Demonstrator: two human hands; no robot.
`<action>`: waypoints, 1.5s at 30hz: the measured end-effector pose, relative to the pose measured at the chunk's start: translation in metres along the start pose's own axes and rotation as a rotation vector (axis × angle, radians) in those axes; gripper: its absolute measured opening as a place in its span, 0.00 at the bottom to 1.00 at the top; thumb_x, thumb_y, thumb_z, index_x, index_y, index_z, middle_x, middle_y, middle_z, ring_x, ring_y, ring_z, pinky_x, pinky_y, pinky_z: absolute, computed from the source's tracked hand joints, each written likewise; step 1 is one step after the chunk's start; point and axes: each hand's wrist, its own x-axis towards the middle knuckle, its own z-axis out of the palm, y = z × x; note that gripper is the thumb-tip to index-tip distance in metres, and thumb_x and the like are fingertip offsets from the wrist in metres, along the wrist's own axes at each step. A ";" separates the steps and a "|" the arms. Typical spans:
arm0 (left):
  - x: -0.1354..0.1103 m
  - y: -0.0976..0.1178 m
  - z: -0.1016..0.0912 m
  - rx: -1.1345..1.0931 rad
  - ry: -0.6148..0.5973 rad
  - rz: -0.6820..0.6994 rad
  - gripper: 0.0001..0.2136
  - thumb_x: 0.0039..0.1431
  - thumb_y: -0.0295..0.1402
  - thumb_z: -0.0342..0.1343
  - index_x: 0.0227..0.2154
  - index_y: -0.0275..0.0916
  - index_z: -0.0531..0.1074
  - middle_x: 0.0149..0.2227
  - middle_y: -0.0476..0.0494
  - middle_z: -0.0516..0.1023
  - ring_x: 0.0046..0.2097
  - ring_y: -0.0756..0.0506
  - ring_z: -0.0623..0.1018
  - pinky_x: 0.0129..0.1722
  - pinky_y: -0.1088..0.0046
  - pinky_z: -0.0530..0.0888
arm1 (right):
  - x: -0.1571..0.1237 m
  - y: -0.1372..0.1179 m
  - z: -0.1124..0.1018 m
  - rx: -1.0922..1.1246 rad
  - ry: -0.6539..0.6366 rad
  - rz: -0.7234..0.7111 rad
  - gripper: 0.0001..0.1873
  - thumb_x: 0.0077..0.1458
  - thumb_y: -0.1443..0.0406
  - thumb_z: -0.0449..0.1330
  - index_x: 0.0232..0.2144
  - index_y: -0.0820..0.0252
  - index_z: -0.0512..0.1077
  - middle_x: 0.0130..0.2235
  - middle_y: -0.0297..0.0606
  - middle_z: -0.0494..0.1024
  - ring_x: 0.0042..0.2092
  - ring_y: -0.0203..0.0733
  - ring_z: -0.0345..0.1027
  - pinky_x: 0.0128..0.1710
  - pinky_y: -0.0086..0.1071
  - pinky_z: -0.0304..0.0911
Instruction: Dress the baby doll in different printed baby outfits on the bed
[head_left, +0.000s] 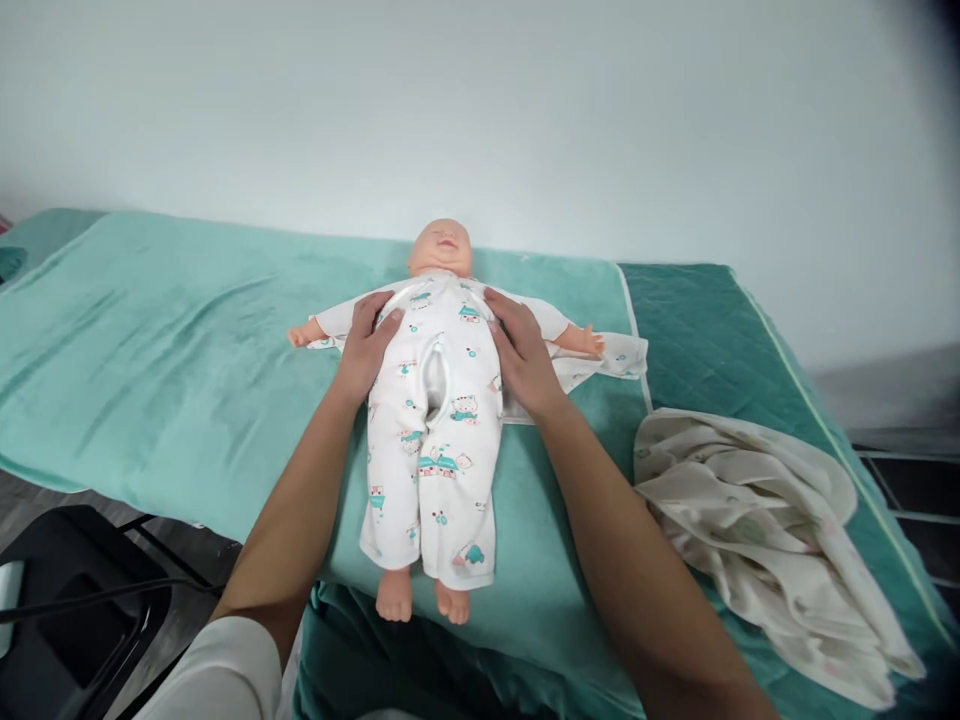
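Note:
A baby doll (442, 248) lies on its back, head toward the wall and feet toward me. Printed white baby clothes (457, 400) with teal pictures cover its chest and legs, with a gap at the crotch. Plain white sleeves cover its spread arms. Against one side of the chest rests my left hand (369, 335), thumb apart from the fingers. My right hand (521, 345) lies along the other side in much the same way, fingers on the cloth. Partly under the doll is another printed garment (622, 355), its sleeve stretching out to the right.
A light teal blanket (187, 380) covers most of the bed, with a darker green quilted cover (690, 320) on the right. There, a cream cloth (757, 530) lies crumpled. A black chair (82, 590) stands at lower left. Behind the bed rises a pale wall (480, 120).

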 end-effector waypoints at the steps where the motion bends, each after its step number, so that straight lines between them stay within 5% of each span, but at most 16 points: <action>1: 0.003 -0.002 0.002 -0.004 -0.017 0.009 0.18 0.64 0.46 0.59 0.53 0.46 0.75 0.62 0.40 0.73 0.66 0.39 0.71 0.70 0.57 0.64 | 0.001 -0.001 0.001 0.021 0.000 0.019 0.25 0.70 0.45 0.50 0.60 0.48 0.71 0.68 0.42 0.71 0.69 0.50 0.61 0.73 0.55 0.50; 9: 0.008 -0.001 0.008 -0.020 -0.049 0.066 0.16 0.56 0.43 0.68 0.44 0.44 0.74 0.61 0.39 0.71 0.64 0.37 0.71 0.67 0.54 0.68 | 0.015 0.000 0.016 0.194 0.026 0.202 0.34 0.58 0.39 0.62 0.60 0.46 0.69 0.67 0.39 0.69 0.69 0.54 0.59 0.73 0.57 0.49; 15: -0.001 0.004 0.016 0.168 0.066 0.514 0.12 0.61 0.38 0.64 0.33 0.43 0.65 0.42 0.44 0.75 0.47 0.43 0.76 0.49 0.60 0.74 | 0.017 -0.015 0.007 0.175 -0.072 0.157 0.37 0.52 0.43 0.69 0.59 0.46 0.67 0.71 0.40 0.61 0.72 0.56 0.52 0.73 0.56 0.45; 18: -0.004 0.005 0.017 0.265 0.120 0.604 0.11 0.64 0.38 0.61 0.32 0.44 0.64 0.34 0.46 0.73 0.40 0.44 0.73 0.42 0.62 0.72 | 0.016 -0.026 0.004 0.114 -0.106 0.089 0.31 0.52 0.45 0.70 0.52 0.47 0.68 0.71 0.40 0.59 0.74 0.57 0.47 0.74 0.56 0.42; 23: -0.013 0.007 0.013 0.339 0.163 0.468 0.10 0.60 0.35 0.58 0.29 0.45 0.62 0.32 0.46 0.71 0.38 0.42 0.73 0.42 0.60 0.71 | 0.010 -0.039 0.002 0.042 -0.089 0.017 0.20 0.58 0.45 0.64 0.40 0.51 0.68 0.65 0.43 0.62 0.69 0.56 0.53 0.71 0.54 0.49; 27: -0.017 0.002 0.010 0.344 0.246 0.348 0.10 0.48 0.26 0.56 0.25 0.44 0.58 0.27 0.50 0.68 0.33 0.45 0.70 0.38 0.65 0.69 | -0.007 -0.045 -0.007 0.058 -0.044 -0.001 0.22 0.60 0.43 0.62 0.29 0.53 0.69 0.54 0.43 0.69 0.61 0.54 0.62 0.66 0.54 0.56; 31: -0.016 -0.001 0.008 0.278 0.283 0.308 0.11 0.43 0.22 0.54 0.25 0.43 0.59 0.26 0.53 0.67 0.31 0.48 0.67 0.35 0.68 0.66 | -0.025 -0.047 -0.023 0.248 -0.004 0.043 0.25 0.59 0.43 0.63 0.22 0.54 0.68 0.39 0.40 0.73 0.43 0.48 0.68 0.49 0.47 0.66; 35: -0.016 0.002 0.006 0.246 0.307 0.185 0.10 0.43 0.22 0.55 0.25 0.43 0.62 0.26 0.54 0.68 0.30 0.49 0.66 0.34 0.70 0.66 | -0.033 -0.048 -0.033 0.339 -0.149 0.175 0.28 0.56 0.43 0.65 0.20 0.56 0.66 0.27 0.34 0.66 0.30 0.40 0.59 0.32 0.38 0.58; 39: -0.011 0.003 0.008 0.178 0.285 0.128 0.09 0.44 0.24 0.56 0.30 0.43 0.68 0.27 0.54 0.70 0.32 0.49 0.69 0.35 0.71 0.68 | -0.031 -0.048 -0.035 0.228 -0.334 0.324 0.27 0.51 0.44 0.70 0.22 0.58 0.67 0.24 0.29 0.59 0.29 0.35 0.52 0.28 0.33 0.46; 45: 0.012 -0.002 0.018 0.172 0.258 0.136 0.06 0.48 0.26 0.58 0.30 0.43 0.71 0.29 0.53 0.76 0.35 0.47 0.74 0.38 0.69 0.70 | -0.027 -0.041 -0.018 0.213 -0.142 0.351 0.28 0.52 0.43 0.67 0.22 0.57 0.64 0.24 0.28 0.57 0.30 0.35 0.50 0.29 0.32 0.45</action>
